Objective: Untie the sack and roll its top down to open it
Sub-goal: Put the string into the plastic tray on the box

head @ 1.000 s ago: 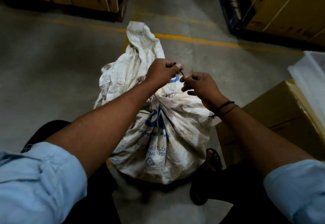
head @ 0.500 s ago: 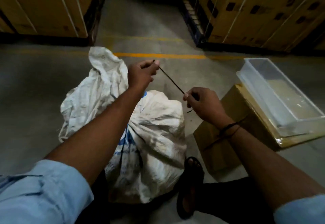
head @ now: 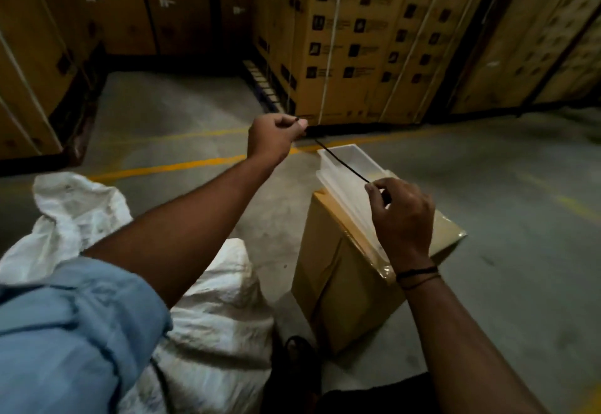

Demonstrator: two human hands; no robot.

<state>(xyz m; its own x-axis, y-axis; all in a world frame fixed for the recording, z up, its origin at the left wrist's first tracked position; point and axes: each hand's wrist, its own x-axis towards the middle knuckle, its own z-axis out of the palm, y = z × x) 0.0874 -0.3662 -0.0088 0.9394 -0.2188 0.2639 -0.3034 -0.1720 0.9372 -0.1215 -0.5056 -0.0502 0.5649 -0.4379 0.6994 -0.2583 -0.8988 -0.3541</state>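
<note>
Black cord (head: 341,161) taut between left hand (head: 271,135) and right hand (head: 403,212), fingers (head: 374,190) of both tight around it.

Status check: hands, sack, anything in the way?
Left hand and right hand each pinch an end of the black tie. Sack untied, top not yet rolled. Nothing in the way.

Floor (head: 182,104): showing grey concrete, carrying yellow painted lines (head: 169,168).
Cartons (head: 357,39): standing stacked and strapped, closing in the back and left.
Pallets (head: 261,83): sitting dark under the stacks.
Light: falling dim and warm.
</note>
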